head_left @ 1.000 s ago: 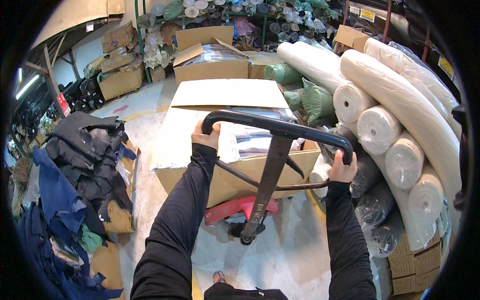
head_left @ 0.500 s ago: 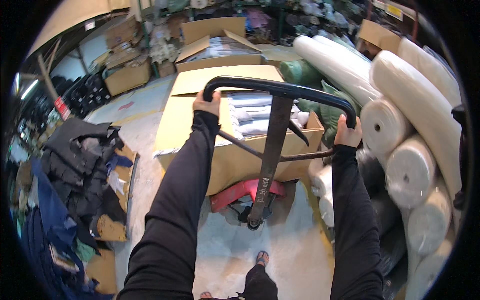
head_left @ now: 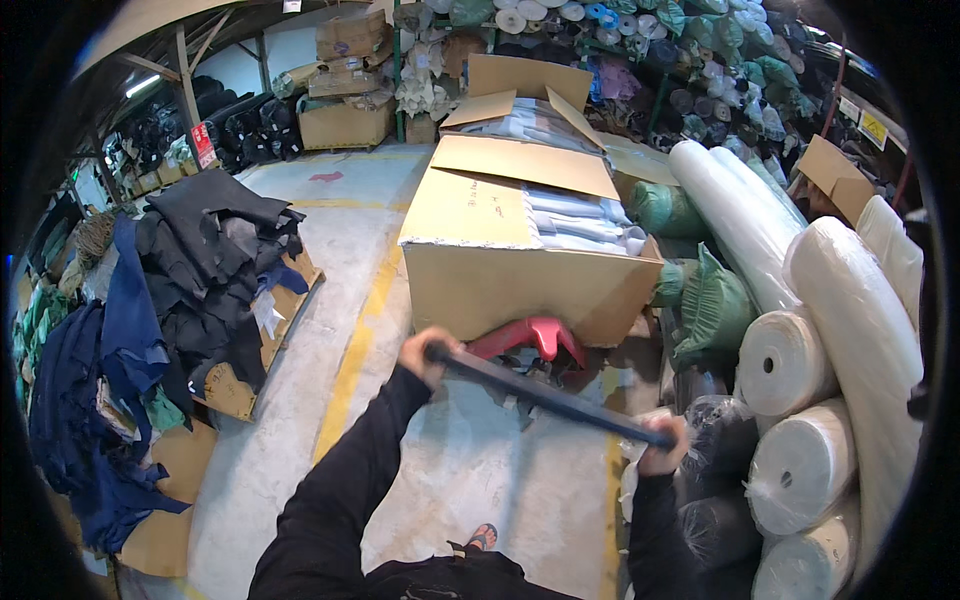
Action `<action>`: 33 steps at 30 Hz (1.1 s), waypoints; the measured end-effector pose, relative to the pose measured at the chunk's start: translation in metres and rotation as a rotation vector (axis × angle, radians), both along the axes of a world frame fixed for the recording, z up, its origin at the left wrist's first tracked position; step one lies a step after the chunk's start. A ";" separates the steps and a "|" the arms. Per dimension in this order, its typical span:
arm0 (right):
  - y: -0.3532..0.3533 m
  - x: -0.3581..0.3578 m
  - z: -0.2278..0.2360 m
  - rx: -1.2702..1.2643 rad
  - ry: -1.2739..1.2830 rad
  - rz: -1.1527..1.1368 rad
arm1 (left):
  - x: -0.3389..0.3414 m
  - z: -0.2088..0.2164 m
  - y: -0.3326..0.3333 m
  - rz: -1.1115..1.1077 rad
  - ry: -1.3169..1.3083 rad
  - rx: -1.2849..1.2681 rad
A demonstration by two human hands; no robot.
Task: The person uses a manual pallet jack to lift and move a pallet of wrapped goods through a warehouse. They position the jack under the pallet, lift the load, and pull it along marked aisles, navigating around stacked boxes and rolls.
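Note:
Both my hands grip the black bar handle of a pallet jack (head_left: 545, 392), which slants down to the right and is slightly blurred. My left hand (head_left: 428, 356) is closed round its left end, and my right hand (head_left: 664, 445) is closed round its right end. Beyond the handle shows the pallet jack's red base (head_left: 530, 340), at the foot of a big open cardboard box (head_left: 520, 285). Folded light grey-blue fabric (head_left: 575, 215) fills the box under its raised flaps. Behind it stands a second open box (head_left: 530, 75) with similar contents.
White plastic-wrapped rolls (head_left: 790, 362) and green sacks (head_left: 715, 305) crowd the right side. At left, dark cloth scraps (head_left: 205, 260) and navy cloth (head_left: 85, 420) are heaped on cardboard. A yellow floor line (head_left: 357, 360) runs left of the box. Shelves of rolls stand at the back.
The handle has swung down and toward me, with both hands still on it, and now tilts to the right. The view has shifted, so the boxes appear farther off and higher.

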State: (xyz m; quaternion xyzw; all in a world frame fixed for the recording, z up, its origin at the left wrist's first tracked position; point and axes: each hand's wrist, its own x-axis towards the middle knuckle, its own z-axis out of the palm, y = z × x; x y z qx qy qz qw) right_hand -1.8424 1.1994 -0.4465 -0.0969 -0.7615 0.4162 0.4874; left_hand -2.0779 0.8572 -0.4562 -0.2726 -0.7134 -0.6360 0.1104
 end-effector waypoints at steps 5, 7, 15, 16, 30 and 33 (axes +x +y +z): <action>-0.045 0.063 -0.033 -0.027 -0.120 0.220 | 0.059 -0.052 -0.056 -0.057 -0.234 0.054; -0.049 0.073 -0.025 -0.033 -0.290 0.230 | 0.055 -0.044 -0.075 -0.185 -0.219 -0.111; -0.093 0.059 0.103 0.713 -1.279 0.407 | 0.078 0.102 -0.043 -0.634 0.368 -1.253; -0.110 0.044 0.108 0.743 -1.328 0.437 | 0.092 0.106 -0.028 -0.649 0.508 -1.279; -0.352 0.127 -0.036 0.516 -1.469 0.335 | 0.179 -0.035 -0.198 -0.655 0.156 -1.364; -0.350 0.112 -0.044 0.374 -1.534 0.472 | 0.176 -0.052 -0.212 -0.605 0.179 -1.348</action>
